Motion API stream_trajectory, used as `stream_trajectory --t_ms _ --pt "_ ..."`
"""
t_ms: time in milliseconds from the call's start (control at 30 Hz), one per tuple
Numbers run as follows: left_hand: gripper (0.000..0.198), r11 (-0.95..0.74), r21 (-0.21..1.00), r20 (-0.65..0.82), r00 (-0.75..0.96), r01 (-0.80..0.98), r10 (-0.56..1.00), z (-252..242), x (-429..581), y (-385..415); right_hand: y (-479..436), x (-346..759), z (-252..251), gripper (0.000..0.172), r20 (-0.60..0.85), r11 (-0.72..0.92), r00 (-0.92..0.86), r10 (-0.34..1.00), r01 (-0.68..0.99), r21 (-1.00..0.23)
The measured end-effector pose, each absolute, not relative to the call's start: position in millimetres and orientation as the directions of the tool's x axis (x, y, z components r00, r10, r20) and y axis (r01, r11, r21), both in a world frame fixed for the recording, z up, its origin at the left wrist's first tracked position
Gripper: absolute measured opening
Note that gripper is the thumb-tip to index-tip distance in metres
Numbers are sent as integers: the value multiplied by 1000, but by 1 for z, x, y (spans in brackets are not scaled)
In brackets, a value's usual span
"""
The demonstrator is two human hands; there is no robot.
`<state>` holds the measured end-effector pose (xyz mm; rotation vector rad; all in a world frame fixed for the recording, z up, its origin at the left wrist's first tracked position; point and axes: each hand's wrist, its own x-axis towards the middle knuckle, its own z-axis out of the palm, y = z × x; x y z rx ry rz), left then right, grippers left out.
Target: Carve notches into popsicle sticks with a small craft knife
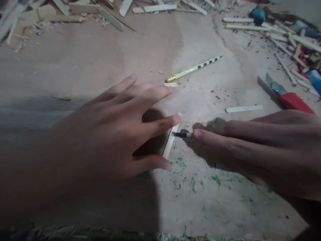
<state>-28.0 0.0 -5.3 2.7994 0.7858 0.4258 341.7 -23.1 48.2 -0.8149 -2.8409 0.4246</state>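
A wooden popsicle stick (168, 145) lies slantwise on the board, with a small mark near its middle. My left hand (120, 117) holds it down, a fingertip on its far end and the thumb at its near end; the other fingers are spread forward. From the right, my right hand (260, 144) grips a craft knife (185, 135), whose tip touches the stick at the mark. Most of the knife's handle is hidden in the fingers. Another stick end (171, 85) shows by the left fingertips, partly covered.
A green pencil with purple dots (195, 69) lies ahead. A loose popsicle stick (243, 108) and a red-handled cutter (296, 100) are near my right hand. Stick offcuts (283, 38) heap up at the far right, more sticks (154, 8) at the back. Green flecks (193, 182) dot the board.
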Motion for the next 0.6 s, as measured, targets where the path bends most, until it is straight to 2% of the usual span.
stream_trajectory --t_ms 100,233,433,533,600 --pt "61 -848 251 221 826 466 519 -4 -28 0 -22 341 45 35 74 804 -830 553 507 -311" --pt "67 -859 242 236 831 451 503 -5 -27 0 -14 337 43 30 92 751 -808 582 491 -441" --pt "62 -854 237 206 835 463 510 -2 -27 0 7 338 35 24 90 659 -821 564 381 -649" --pt "57 -852 219 211 830 475 517 -2 -25 -3 11 335 36 23 104 647 -821 562 358 -673" --pt "61 -852 218 229 823 477 519 -5 -24 -4 9 333 37 23 97 636 -817 568 361 -682"
